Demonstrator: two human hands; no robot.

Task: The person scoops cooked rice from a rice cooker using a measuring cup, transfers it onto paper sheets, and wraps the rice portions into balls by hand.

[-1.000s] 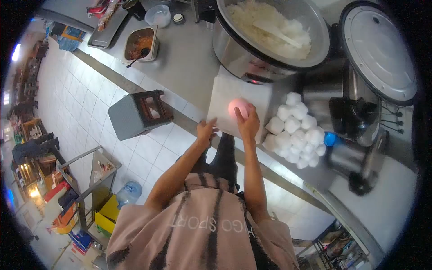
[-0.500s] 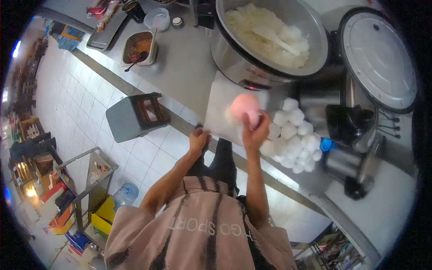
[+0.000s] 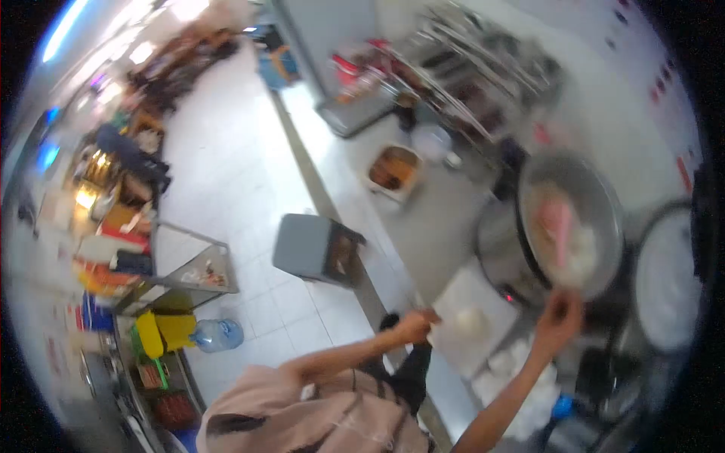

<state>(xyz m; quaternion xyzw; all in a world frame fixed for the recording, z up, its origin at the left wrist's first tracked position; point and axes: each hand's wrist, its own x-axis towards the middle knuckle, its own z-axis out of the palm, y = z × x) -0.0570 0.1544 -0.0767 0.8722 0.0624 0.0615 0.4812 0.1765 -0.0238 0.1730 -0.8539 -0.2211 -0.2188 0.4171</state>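
My left hand (image 3: 418,325) is at the near-left edge of a white sheet (image 3: 451,343), its blurred fingers drawn together; whether they grip the edge is unclear. A round white mound (image 3: 472,322) lies on the sheet. My right hand (image 3: 560,321) is at the near rim of the big rice cooker (image 3: 495,245), fingers pressed together; anything between them is too blurred to tell. Inside the cooker, a pink scoop (image 3: 556,219) rests on white rice (image 3: 580,257), its handle pointing toward my right hand. White wrapped bundles (image 3: 521,385) are piled beside the sheet.
Farther along the counter are a metal pan of reddish food (image 3: 394,170), a clear bowl (image 3: 431,140) and a dark tray (image 3: 355,113). A round lid (image 3: 668,275) stands right of the cooker. On the floor are a grey stool (image 3: 306,248) and a water bottle (image 3: 217,334).
The view has swung, shifting the counter. My right hand has moved from the sheet to the cooker, where the pink scoop now lies. The white mound is left uncovered on the sheet.
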